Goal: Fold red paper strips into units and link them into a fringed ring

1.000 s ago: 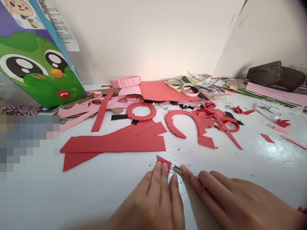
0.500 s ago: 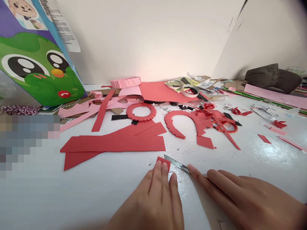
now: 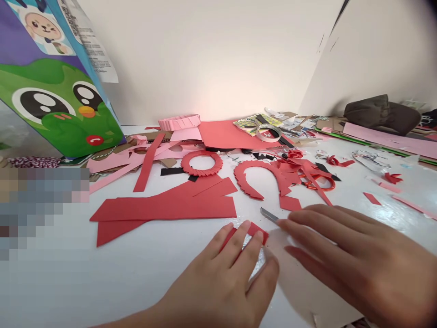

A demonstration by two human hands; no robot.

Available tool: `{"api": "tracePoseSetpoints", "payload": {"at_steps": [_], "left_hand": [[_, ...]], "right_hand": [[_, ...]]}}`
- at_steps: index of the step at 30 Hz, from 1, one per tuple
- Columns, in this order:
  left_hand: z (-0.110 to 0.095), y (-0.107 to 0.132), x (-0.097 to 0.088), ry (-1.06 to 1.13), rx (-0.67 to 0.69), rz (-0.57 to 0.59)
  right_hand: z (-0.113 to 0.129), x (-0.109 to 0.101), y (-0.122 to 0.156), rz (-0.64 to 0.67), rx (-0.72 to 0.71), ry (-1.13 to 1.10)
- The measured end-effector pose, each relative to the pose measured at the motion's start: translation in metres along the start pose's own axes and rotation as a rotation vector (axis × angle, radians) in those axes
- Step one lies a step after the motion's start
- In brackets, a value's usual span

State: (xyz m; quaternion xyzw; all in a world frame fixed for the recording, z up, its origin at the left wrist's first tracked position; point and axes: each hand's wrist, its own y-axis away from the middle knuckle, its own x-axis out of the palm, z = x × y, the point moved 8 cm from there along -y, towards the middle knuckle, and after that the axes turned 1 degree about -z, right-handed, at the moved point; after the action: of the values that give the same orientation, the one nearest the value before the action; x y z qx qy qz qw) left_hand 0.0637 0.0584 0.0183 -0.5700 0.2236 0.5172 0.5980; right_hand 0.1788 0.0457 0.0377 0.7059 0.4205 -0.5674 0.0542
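Observation:
My left hand lies flat on the white table with its fingers spread. Under its fingertips are small red paper pieces: one shows beside the middle fingers, another sliver between the fingers further left. My right hand grips a craft knife, whose blade points left, raised beyond the red piece and apart from it. The knife's handle is hidden in the hand. Just behind my left hand lie overlapping red paper strips.
Behind are a pleated red ring, a curved pleated red strip, scissors with red handles and tape rolls. A green cartoon bag stands at left. A dark pouch rests on stacked paper at right.
My left hand has shifted right and spread its fingers, showing red paper in two places. The knife has moved right and away from the paper, its blade lifting off.

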Motion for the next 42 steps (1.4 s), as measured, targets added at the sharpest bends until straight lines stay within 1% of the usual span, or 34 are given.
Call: {"api": "tracePoseSetpoints", "payload": {"at_steps": [2, 3, 6, 7, 8, 9, 12, 14, 16, 17, 19, 21, 23, 24, 25, 26, 27, 28, 29, 31, 33, 36, 37, 39, 42], "left_hand": [[0.002, 0.0, -0.001, 0.033, -0.004, -0.007], [0.002, 0.001, -0.004, 0.017, -0.005, -0.031], [0.003, 0.002, -0.016, -0.135, -0.013, -0.095], [0.005, 0.001, -0.019, -0.19, -0.03, -0.091], [0.008, -0.001, -0.02, -0.226, -0.051, -0.062], [0.013, -0.003, -0.02, -0.244, -0.084, -0.002], [0.03, -0.006, -0.013, -0.204, -0.161, 0.217], [0.039, -0.006, -0.013, -0.158, -0.2, 0.263], [0.045, -0.005, -0.012, -0.085, -0.239, 0.273], [0.047, -0.004, -0.01, -0.042, -0.254, 0.276], [0.049, -0.003, -0.005, 0.035, -0.281, 0.282], [0.052, -0.002, 0.003, 0.126, -0.326, 0.328], [0.055, -0.001, 0.012, 0.261, -0.413, 0.391], [0.057, 0.0, 0.016, 0.351, -0.461, 0.407], [0.058, -0.001, 0.017, 0.44, -0.509, 0.398], [0.061, -0.001, 0.018, 0.523, -0.556, 0.375], [0.063, 0.0, 0.018, 0.598, -0.602, 0.345], [0.065, 0.001, 0.019, 0.662, -0.655, 0.323], [0.067, 0.003, 0.02, 0.727, -0.711, 0.314], [0.069, 0.01, 0.026, 0.862, -0.827, 0.329], [0.067, 0.015, 0.031, 1.017, -0.909, 0.347], [0.061, 0.018, 0.038, 1.231, -0.957, 0.351], [0.06, 0.018, 0.039, 1.292, -0.966, 0.341], [0.06, 0.017, 0.04, 1.388, -0.983, 0.295], [0.061, 0.012, 0.038, 1.538, -0.956, 0.174]], "right_hand": [[0.009, 0.0, -0.017, -0.007, -0.102, -0.085], [0.01, -0.001, -0.024, -0.016, -0.113, -0.124], [0.007, 0.002, -0.034, 0.012, -0.053, -0.211], [0.007, 0.002, -0.034, 0.024, -0.045, -0.224], [0.009, 0.002, -0.032, 0.024, -0.049, -0.221], [0.011, 0.002, -0.031, 0.022, -0.06, -0.198], [0.018, 0.001, -0.027, 0.0, -0.097, -0.082], [0.022, 0.0, -0.026, -0.009, -0.13, -0.029], [0.02, -0.005, -0.026, -0.037, -0.139, 0.006], [0.016, -0.008, -0.025, -0.052, -0.123, 0.033], [0.0, -0.016, -0.02, -0.094, -0.041, 0.118], [-0.021, -0.021, -0.01, -0.111, 0.068, 0.253], [-0.045, -0.012, 0.004, 0.007, 0.226, 0.375], [-0.055, -0.007, 0.01, 0.063, 0.279, 0.406], [-0.058, -0.001, 0.015, 0.11, 0.28, 0.406], [-0.061, 0.001, 0.017, 0.119, 0.286, 0.407], [-0.059, 0.002, 0.017, 0.108, 0.27, 0.381], [-0.056, 0.0, 0.015, 0.07, 0.254, 0.325], [-0.053, -0.004, 0.011, 0.018, 0.246, 0.235], [-0.044, -0.014, 0.0, -0.093, 0.241, -0.038], [-0.035, -0.016, -0.015, -0.115, 0.243, -0.338], [-0.025, -0.014, -0.033, -0.141, 0.251, -0.578], [-0.023, -0.014, -0.037, -0.16, 0.236, -0.639], [-0.021, -0.014, -0.043, -0.191, 0.194, -0.691], [-0.022, -0.014, -0.045, -0.216, 0.107, -0.661]]}}
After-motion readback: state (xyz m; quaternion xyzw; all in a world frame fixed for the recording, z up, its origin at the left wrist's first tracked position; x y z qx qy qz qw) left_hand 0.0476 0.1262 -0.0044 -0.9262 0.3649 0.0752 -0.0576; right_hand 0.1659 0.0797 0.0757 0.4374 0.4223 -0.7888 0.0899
